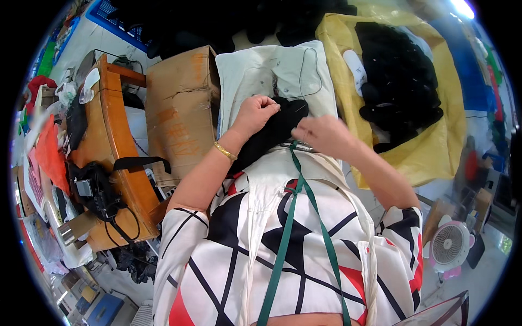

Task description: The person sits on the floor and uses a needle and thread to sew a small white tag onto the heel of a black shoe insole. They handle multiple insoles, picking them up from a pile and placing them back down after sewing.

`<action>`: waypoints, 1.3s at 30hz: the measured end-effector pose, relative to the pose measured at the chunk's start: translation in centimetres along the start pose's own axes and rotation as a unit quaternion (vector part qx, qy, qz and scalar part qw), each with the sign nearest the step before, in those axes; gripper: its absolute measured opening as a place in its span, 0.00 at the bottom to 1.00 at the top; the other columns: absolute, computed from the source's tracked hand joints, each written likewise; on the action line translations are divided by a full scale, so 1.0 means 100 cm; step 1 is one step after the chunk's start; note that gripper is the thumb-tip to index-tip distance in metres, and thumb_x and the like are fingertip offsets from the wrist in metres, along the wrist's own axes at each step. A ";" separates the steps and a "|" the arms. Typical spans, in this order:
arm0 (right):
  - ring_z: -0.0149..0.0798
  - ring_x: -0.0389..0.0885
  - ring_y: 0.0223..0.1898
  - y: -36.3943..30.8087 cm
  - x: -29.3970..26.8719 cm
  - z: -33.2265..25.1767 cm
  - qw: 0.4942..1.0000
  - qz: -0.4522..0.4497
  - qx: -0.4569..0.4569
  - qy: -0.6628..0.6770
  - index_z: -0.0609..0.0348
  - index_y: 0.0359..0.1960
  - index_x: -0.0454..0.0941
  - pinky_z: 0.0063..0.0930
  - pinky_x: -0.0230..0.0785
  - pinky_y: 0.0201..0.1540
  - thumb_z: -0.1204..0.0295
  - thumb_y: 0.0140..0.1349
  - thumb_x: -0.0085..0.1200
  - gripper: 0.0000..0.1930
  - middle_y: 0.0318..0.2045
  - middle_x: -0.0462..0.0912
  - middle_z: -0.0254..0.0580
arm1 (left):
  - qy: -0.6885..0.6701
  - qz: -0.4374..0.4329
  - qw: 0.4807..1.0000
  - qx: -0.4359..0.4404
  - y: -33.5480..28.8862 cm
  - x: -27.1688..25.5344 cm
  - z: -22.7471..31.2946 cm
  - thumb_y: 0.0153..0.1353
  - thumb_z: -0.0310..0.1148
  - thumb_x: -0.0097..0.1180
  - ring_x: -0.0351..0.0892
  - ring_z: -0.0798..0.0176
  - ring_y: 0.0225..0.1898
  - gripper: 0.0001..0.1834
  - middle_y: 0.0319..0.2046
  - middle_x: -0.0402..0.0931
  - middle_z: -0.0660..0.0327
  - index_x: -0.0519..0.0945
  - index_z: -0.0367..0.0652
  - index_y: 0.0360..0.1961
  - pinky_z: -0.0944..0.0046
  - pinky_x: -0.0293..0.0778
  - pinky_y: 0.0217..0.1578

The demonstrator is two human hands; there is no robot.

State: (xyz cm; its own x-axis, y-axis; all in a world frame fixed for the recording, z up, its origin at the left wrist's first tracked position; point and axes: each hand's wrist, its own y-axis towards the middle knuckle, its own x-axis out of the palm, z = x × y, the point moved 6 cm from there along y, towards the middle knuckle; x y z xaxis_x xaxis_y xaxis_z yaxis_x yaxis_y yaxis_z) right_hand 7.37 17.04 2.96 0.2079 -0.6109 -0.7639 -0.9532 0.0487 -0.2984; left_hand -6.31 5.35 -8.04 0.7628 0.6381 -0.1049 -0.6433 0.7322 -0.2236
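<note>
My left hand [254, 116], with a gold bracelet at the wrist, has its thumb and forefinger pinched together at the upper edge of a black fabric piece [263, 140]. This piece is soft, long and rounded at its far end, and it lies over my lap. To its right hovers my right hand [322, 135], its fingers curled and smeared by motion; whether they hold anything does not show. Beyond both hands a white cushion-like cloth [244, 70] is spread out. A loop of dark thread [318, 76] lies across its far right part.
A large yellow bag [451, 136] full of black fabric pieces [399, 81] stands to the right, a white sole-shaped piece [354, 70] at its edge. Leftward are a cardboard box [182, 108] and a wooden chair [117, 119] carrying a black bag [95, 187]. A small fan [450, 243] stands lower right.
</note>
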 end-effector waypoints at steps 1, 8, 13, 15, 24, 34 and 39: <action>0.58 0.82 0.33 -0.003 0.017 0.006 0.998 -0.054 0.015 0.035 0.60 0.34 0.80 0.48 0.73 0.39 0.53 0.69 0.48 0.21 0.27 0.83 0.53 | -0.006 -0.005 1.000 -0.001 0.001 0.002 0.001 0.59 0.33 0.64 0.75 0.72 0.29 0.11 0.26 0.81 0.63 0.84 0.33 0.30 0.68 0.72 0.33; 0.31 0.80 0.19 -0.030 0.026 0.013 0.921 -0.158 0.224 0.277 0.63 0.37 0.78 0.26 0.72 0.22 0.54 0.74 0.46 0.22 0.19 0.80 0.38 | 0.000 -0.027 0.999 -0.025 0.002 0.003 -0.003 0.62 0.31 0.63 0.76 0.75 0.32 0.08 0.30 0.82 0.66 0.85 0.36 0.34 0.72 0.73 0.35; 0.27 0.72 0.20 -0.049 -0.002 -0.002 0.981 -0.098 0.116 0.124 0.62 0.33 0.79 0.22 0.67 0.26 0.59 0.66 0.58 0.16 0.19 0.79 0.34 | -0.003 -0.020 0.999 -0.028 0.000 0.003 -0.004 0.61 0.31 0.63 0.77 0.74 0.31 0.08 0.29 0.83 0.65 0.85 0.36 0.34 0.72 0.73 0.36; 0.24 0.71 0.23 -0.058 -0.019 -0.003 0.983 -0.063 0.115 0.128 0.60 0.36 0.79 0.21 0.65 0.27 0.68 0.59 0.64 0.10 0.21 0.78 0.31 | -0.010 -0.013 1.000 -0.024 -0.001 0.001 -0.004 0.61 0.31 0.63 0.77 0.74 0.31 0.08 0.29 0.83 0.65 0.85 0.35 0.34 0.72 0.74 0.36; 0.37 0.83 0.34 -0.063 -0.054 0.097 0.670 0.257 0.109 0.688 0.64 0.43 0.72 0.31 0.79 0.38 0.79 0.66 0.54 0.06 0.37 0.81 0.45 | -0.024 -0.018 0.999 -0.042 0.000 0.005 0.001 0.60 0.30 0.64 0.77 0.74 0.33 0.07 0.30 0.83 0.65 0.85 0.35 0.34 0.71 0.73 0.37; 0.27 0.74 0.28 0.026 -0.038 0.050 0.787 0.195 0.180 0.556 0.68 0.49 0.73 0.21 0.66 0.27 0.71 0.68 0.54 0.13 0.32 0.78 0.39 | -0.104 -0.021 0.992 -0.074 -0.006 0.000 -0.004 0.62 0.30 0.63 0.77 0.75 0.33 0.07 0.31 0.82 0.66 0.85 0.36 0.36 0.73 0.72 0.36; 0.38 0.80 0.33 0.039 -0.020 0.022 0.959 0.074 0.072 0.263 0.61 0.43 0.81 0.32 0.71 0.37 0.62 0.66 0.55 0.14 0.30 0.79 0.40 | -0.117 -0.028 0.990 -0.080 -0.007 0.004 -0.004 0.62 0.29 0.63 0.76 0.76 0.31 0.07 0.30 0.82 0.66 0.85 0.36 0.36 0.73 0.72 0.34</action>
State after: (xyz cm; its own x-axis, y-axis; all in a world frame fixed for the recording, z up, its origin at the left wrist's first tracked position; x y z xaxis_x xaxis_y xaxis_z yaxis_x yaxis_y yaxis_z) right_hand 3.74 20.16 2.07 -0.1032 -0.9010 -0.4214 -0.9158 0.2513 -0.3132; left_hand -5.46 4.99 -8.36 0.7489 0.6489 0.1344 -0.5678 0.7329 -0.3747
